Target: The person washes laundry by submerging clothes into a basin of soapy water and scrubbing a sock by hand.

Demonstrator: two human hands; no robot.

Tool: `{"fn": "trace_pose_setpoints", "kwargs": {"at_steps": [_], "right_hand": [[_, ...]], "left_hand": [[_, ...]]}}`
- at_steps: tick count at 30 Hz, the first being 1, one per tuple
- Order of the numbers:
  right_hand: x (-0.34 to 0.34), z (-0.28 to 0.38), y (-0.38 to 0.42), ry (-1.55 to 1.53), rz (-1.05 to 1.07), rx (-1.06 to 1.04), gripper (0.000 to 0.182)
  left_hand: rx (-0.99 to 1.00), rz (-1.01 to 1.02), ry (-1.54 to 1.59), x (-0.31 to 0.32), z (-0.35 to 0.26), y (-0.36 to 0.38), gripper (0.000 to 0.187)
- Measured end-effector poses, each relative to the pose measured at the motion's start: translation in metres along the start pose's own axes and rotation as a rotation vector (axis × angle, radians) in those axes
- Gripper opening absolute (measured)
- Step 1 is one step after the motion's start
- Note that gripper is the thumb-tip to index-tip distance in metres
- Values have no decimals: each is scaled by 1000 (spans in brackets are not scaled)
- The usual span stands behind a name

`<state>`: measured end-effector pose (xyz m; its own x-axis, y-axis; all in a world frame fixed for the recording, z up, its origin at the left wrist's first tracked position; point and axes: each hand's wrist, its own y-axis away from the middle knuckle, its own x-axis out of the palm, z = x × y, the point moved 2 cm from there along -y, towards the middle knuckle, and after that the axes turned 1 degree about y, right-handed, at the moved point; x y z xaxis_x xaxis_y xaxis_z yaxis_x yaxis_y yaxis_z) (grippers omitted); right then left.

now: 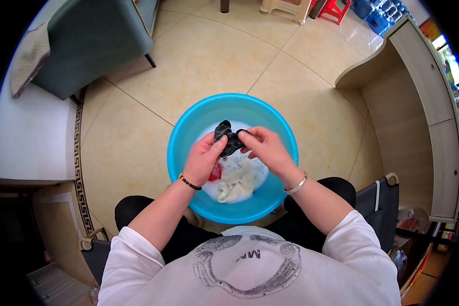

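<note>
A round blue basin (234,217) stands on the floor between my knees, with sudsy water inside. Over the water I hold a small wet black cloth (229,144) between both hands. The fingers and thumb of my left hand (205,155) pinch its left part. My right hand (266,149) grips its upper right end between thumb and fingers. Below the hands, a cream-white cloth (234,186) lies partly in the suds. Something red (215,172) shows beside my left hand, partly hidden by it.
A grey-green sofa (97,43) is at the upper left. To the right stands a pale wooden desk (403,102). A red stool (335,10) and a beige stool (285,7) are at the top, near blue water bottles (377,21). I sit on a dark folding chair (380,211).
</note>
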<state>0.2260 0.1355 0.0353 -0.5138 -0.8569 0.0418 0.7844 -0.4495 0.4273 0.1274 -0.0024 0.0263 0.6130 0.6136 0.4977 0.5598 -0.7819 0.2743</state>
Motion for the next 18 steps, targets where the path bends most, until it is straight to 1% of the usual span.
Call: {"fn": "trace_pose_setpoints", "kwargs": {"at_steps": [2, 3, 5, 6, 7, 9, 10, 12, 16, 18], "right_hand": [[-2, -19, -9, 47, 22, -33, 19], [-2, -21, -10, 44, 19, -34, 19], [-8, -22, -11, -199, -116, -60, 18], [-9, -20, -11, -262, -106, -60, 15], [-9, -19, -11, -259, -104, -61, 15], [-7, -21, -9, -535, -8, -50, 14], [-7, -21, -10, -535, -8, -52, 14], [-8, -23, -12, -719, 62, -37, 17], [-15, -30, -18, -789, 54, -23, 17], [-14, -30, -15, -866, 17, 29, 15]], "left_hand": [[58, -43, -106, 0, 5, 2, 19], [56, -40, -109, -7, 7, -1, 19], [-21, -123, -23, -28, 11, -9, 19], [-28, -181, 89, -30, 9, -10, 18], [-24, -182, 92, -32, 10, -11, 18], [-102, -153, 187, -37, 19, -13, 17], [-101, -152, 186, -41, 22, -15, 17], [-191, -102, 255, -43, 30, -16, 19], [-196, -99, 336, -41, 29, -17, 22], [-162, -17, 428, -35, 23, -15, 24]]}}
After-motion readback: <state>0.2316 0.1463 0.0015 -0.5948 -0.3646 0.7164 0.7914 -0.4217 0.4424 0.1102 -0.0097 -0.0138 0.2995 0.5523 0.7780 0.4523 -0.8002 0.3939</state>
